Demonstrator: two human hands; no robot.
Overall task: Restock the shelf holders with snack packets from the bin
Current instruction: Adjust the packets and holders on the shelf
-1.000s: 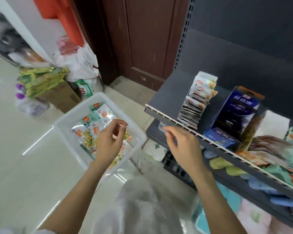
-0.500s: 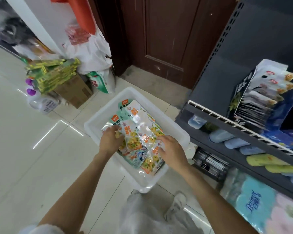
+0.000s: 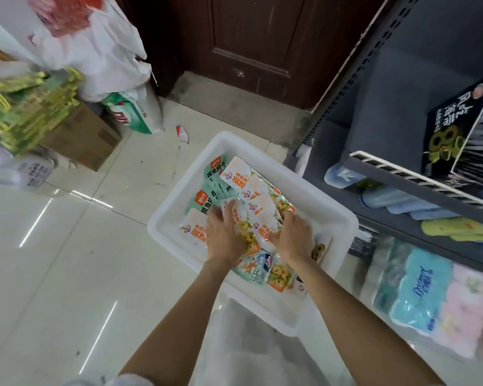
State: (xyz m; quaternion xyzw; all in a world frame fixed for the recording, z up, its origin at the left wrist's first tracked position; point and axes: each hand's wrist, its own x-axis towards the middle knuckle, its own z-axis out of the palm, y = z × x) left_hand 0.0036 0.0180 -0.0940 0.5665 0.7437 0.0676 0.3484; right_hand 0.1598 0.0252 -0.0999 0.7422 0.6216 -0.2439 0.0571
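A white plastic bin (image 3: 176,210) stands on the tiled floor, filled with several snack packets (image 3: 260,207), white-and-orange ones and teal ones. My left hand (image 3: 223,235) and my right hand (image 3: 293,235) are both down in the bin. They close on a bunch of packets from either side, fingers curled onto it. To the right is the dark shelf unit with a white wire rail (image 3: 402,174). A black display holder (image 3: 449,129) with upright packets stands on it.
Blue and yellow packs (image 3: 457,229) lie on the lower shelf, with tissue bundles (image 3: 418,288) beneath. Left of the bin are a cardboard box (image 3: 81,135), a stack of yellow-green packs (image 3: 31,107), white bags (image 3: 101,51) and a bottle (image 3: 20,174). A brown door (image 3: 262,37) is behind.
My right hand left the shelf rail and came down into the bin beside my left hand. Both hands now press in on the packets, and the view has tilted down toward the bin.
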